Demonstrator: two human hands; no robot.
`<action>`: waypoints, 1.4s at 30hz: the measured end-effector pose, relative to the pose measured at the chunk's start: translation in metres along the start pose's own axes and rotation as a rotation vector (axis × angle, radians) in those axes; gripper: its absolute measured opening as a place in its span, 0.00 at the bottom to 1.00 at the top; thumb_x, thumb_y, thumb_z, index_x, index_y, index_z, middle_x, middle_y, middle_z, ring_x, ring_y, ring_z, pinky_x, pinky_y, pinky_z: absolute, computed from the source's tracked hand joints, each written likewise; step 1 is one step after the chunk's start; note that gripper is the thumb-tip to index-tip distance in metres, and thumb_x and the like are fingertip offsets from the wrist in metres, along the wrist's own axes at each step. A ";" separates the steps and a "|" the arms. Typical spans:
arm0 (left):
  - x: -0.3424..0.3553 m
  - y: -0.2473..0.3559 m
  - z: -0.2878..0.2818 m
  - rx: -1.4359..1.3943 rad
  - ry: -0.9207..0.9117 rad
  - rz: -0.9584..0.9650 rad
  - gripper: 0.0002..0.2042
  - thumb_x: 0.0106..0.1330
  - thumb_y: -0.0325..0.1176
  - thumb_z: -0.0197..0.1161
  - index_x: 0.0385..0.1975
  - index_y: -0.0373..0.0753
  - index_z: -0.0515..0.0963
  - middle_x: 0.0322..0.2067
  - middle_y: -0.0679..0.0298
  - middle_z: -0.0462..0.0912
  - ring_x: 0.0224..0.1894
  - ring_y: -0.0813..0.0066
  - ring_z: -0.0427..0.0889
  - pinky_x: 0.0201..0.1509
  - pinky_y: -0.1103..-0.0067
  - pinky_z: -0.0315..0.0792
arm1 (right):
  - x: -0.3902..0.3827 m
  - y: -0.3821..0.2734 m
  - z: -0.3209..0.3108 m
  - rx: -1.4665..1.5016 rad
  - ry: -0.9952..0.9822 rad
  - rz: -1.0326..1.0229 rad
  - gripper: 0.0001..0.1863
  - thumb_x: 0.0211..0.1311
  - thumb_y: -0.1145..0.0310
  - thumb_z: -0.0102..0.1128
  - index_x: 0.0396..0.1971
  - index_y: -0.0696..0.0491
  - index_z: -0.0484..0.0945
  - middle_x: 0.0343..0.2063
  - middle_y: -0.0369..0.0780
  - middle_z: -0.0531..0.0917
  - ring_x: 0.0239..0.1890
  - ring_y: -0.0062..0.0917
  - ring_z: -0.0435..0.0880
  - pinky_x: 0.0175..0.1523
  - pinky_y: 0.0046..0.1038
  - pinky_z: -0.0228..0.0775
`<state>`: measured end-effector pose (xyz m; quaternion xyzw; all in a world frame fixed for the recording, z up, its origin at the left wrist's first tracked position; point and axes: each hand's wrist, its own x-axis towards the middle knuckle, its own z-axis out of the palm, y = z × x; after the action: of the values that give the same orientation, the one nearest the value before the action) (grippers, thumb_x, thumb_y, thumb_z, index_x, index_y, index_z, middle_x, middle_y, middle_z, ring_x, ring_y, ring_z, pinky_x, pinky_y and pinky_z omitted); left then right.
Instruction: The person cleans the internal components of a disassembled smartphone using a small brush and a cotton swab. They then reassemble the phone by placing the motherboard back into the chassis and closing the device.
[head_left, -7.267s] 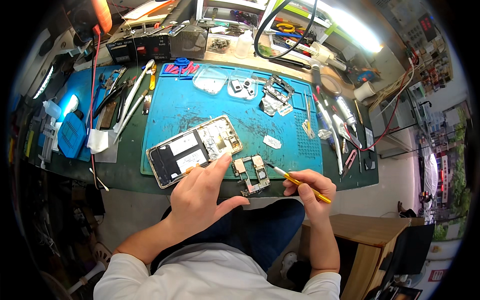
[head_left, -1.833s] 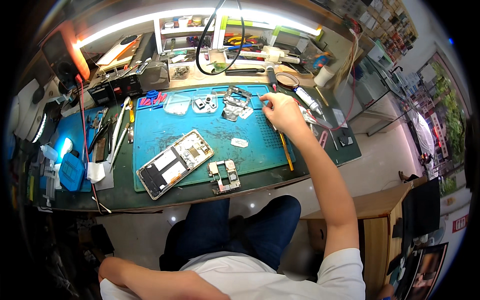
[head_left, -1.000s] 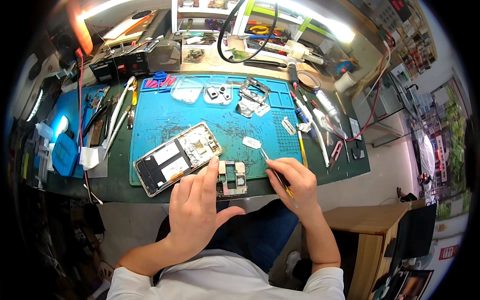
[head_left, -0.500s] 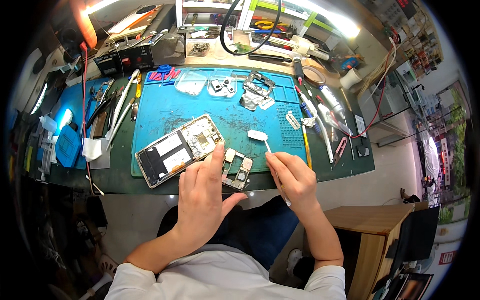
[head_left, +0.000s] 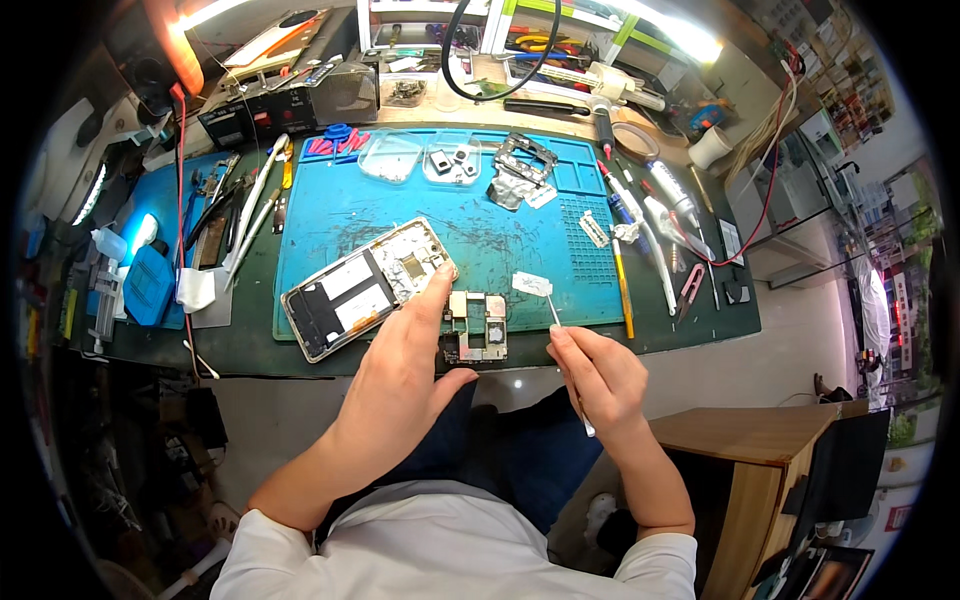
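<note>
My left hand (head_left: 395, 355) is open, fingers stretched out and thumb apart. Its fingertips reach the right edge of an opened phone body (head_left: 350, 285), which lies tilted on the blue mat. Beside the thumb, a small phone circuit board (head_left: 488, 330) lies at the mat's front edge. My right hand (head_left: 603, 375) pinches a slim metal tool (head_left: 553, 308) with a flat, pale lower end. The tool's upper tip meets the right end of a small whitish rectangular piece (head_left: 530, 284); whether the piece is stuck to it I cannot tell.
The blue mat (head_left: 430, 215) carries clear plastic boxes (head_left: 390, 157) with small parts and a dark metal phone frame (head_left: 525, 160). Tools, including a yellow stick (head_left: 624, 290) and pink snips (head_left: 690, 285), line the right side. Tweezers (head_left: 250, 240) lie left. A black cable loop hangs overhead.
The circuit board has turned and now lies squarer to the table's front edge. The whitish piece and my right hand with the tool have come slightly nearer. The view has shifted a little.
</note>
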<state>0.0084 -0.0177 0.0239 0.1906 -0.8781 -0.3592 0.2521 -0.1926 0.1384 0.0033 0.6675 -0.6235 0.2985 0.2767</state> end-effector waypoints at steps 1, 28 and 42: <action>0.000 -0.001 -0.003 -0.022 -0.020 -0.013 0.52 0.50 0.21 0.80 0.77 0.38 0.55 0.63 0.57 0.76 0.38 0.68 0.74 0.48 0.73 0.76 | 0.000 0.000 0.000 0.002 0.003 0.003 0.19 0.54 0.76 0.76 0.48 0.59 0.86 0.37 0.38 0.87 0.32 0.24 0.86 0.33 0.23 0.76; 0.007 -0.002 -0.007 -0.057 -0.061 -0.060 0.52 0.50 0.19 0.79 0.77 0.41 0.57 0.56 0.60 0.80 0.34 0.72 0.74 0.44 0.75 0.76 | -0.005 0.000 -0.008 0.116 -0.006 0.053 0.16 0.56 0.76 0.75 0.46 0.57 0.87 0.37 0.39 0.88 0.33 0.27 0.88 0.33 0.26 0.79; -0.004 0.017 0.026 0.348 0.163 0.010 0.57 0.50 0.38 0.83 0.77 0.31 0.51 0.50 0.55 0.76 0.49 0.58 0.74 0.58 0.66 0.69 | -0.006 0.002 -0.014 0.139 -0.004 0.055 0.16 0.56 0.78 0.74 0.46 0.58 0.87 0.38 0.39 0.87 0.34 0.27 0.88 0.33 0.26 0.79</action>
<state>-0.0057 0.0097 0.0195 0.2556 -0.9045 -0.1838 0.2875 -0.1956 0.1524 0.0079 0.6685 -0.6199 0.3472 0.2199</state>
